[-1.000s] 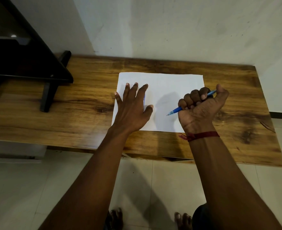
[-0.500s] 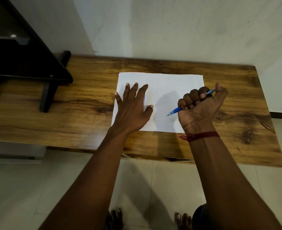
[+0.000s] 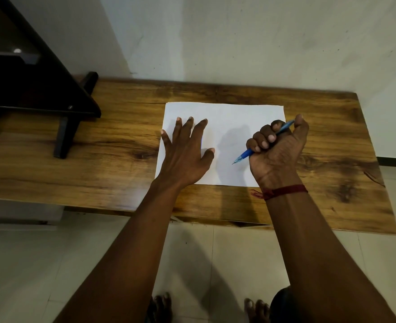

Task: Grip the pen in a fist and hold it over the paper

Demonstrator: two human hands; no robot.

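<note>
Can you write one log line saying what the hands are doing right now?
left hand: flat on paper | right hand: grips blue pen, tip toward paper | table: wooden

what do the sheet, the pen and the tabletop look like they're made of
Sheet: thin matte white paper, lying flat, unmarked where visible. Pen: probably plastic, with a glossy translucent blue barrel and a fine dark tip. Tabletop: wood or wood-look laminate, with a slight sheen, brown grain streaks and dark knots; the pictures cannot settle which.
</note>
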